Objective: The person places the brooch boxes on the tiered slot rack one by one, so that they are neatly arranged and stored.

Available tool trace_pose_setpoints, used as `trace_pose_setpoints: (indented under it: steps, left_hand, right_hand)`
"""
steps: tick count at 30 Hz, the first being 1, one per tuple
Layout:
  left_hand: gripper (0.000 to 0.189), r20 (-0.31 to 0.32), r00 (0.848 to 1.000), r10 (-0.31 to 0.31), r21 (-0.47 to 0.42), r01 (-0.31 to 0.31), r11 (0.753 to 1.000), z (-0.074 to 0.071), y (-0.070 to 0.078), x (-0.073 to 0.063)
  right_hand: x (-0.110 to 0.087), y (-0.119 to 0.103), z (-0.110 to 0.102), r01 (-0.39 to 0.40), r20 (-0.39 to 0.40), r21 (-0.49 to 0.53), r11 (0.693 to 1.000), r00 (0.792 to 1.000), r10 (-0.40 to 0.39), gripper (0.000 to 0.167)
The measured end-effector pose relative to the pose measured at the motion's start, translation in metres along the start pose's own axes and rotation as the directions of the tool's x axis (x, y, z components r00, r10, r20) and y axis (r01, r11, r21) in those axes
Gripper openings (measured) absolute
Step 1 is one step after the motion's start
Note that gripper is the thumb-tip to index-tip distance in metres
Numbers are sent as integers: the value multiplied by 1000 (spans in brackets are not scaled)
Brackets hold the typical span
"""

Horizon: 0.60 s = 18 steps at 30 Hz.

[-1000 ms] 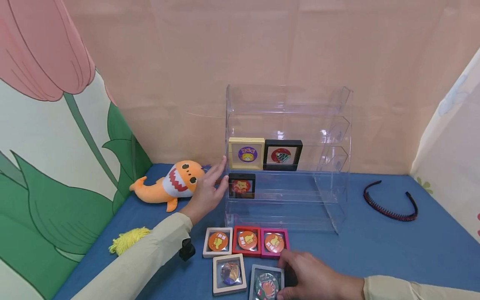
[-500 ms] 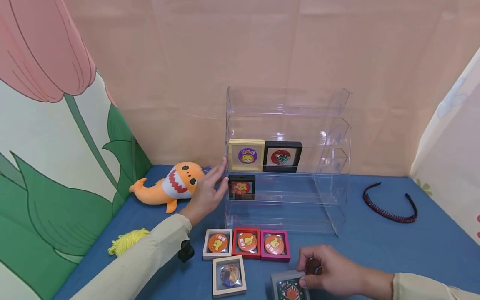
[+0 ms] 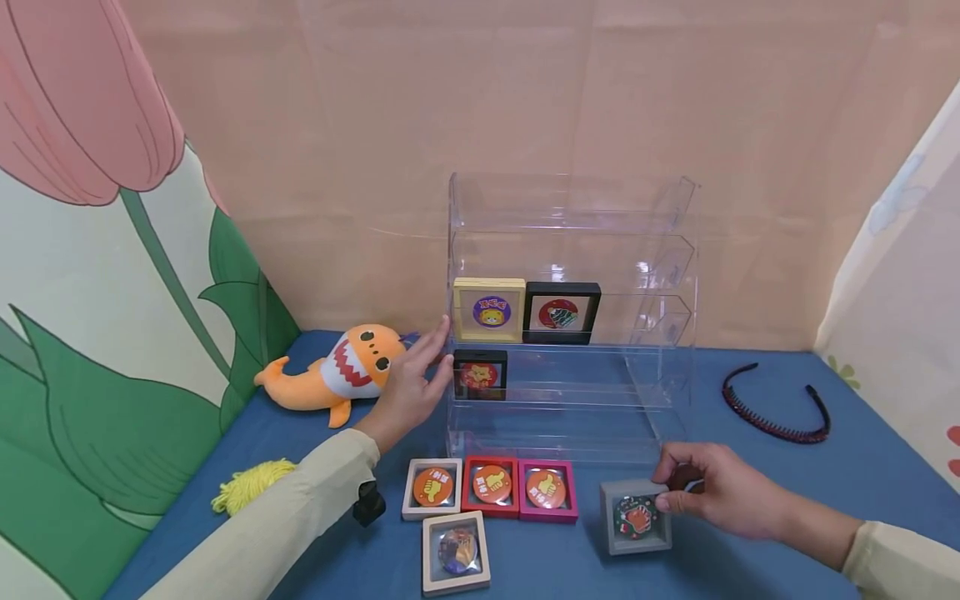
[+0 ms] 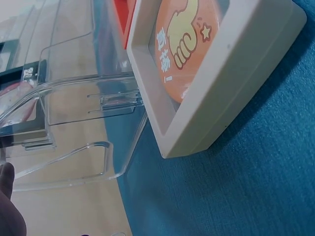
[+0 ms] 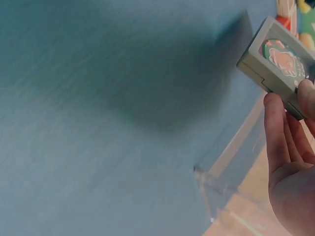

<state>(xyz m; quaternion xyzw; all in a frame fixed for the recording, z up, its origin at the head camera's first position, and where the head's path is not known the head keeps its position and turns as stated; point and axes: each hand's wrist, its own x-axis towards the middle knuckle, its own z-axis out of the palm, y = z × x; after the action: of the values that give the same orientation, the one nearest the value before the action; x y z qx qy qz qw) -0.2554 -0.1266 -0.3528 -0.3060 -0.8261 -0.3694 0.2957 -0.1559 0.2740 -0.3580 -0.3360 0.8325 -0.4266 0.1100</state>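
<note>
My right hand (image 3: 716, 487) pinches a grey square display frame (image 3: 636, 518) by its right edge, thumb in front. A round green badge with a reddish figure shows inside it. In the right wrist view the grey frame (image 5: 278, 61) is tilted above the blue cloth, its shadow beside it. My left hand (image 3: 411, 379) has its fingers extended against the left side of a clear acrylic rack (image 3: 570, 433). On the rack's tiers stand a cream frame (image 3: 489, 311), a black frame (image 3: 562, 313) and, lower down, a smaller black frame (image 3: 480, 375).
Before the rack lie a pale pink frame (image 3: 432, 489), a red frame (image 3: 491, 487) and a magenta frame (image 3: 547, 491), with a beige frame (image 3: 455, 553) nearer. An orange plush shark (image 3: 337, 375) and yellow yarn (image 3: 253, 485) lie left. A dark headband (image 3: 776, 425) lies right.
My right hand has lifted the grey frame from beside the beige frame and carried it right and toward the rack. My left hand has stayed at the rack's side.
</note>
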Motion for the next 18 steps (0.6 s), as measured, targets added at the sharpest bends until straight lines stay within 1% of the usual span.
trace_pose_setpoints:
  steps: [5, 9, 11, 14, 18]
  left_hand:
    - [59, 3, 1000, -2, -5, 2, 1000, 0, 0, 0]
    - [59, 2, 1000, -1, -11, 2, 1000, 0, 0, -1]
    - [59, 1, 1000, -2, -14, 2, 1000, 0, 0, -1]
    - [58, 3, 1000, -2, -13, 2, 1000, 0, 0, -1]
    - [58, 3, 1000, -4, -4, 4, 1000, 1, -1, -1]
  right_hand:
    - [0, 5, -12, -7, -76, -108, 994, 997, -2, 14]
    - [5, 3, -20, -11, -161, -215, 976, 987, -24, 15]
    - [10, 1, -24, -27, -213, -262, 965, 977, -30, 15]
    - [19, -4, -29, -66, -291, -322, 944, 956, -33, 16]
    - [35, -12, -33, -96, -373, -357, 929, 927, -48, 18]
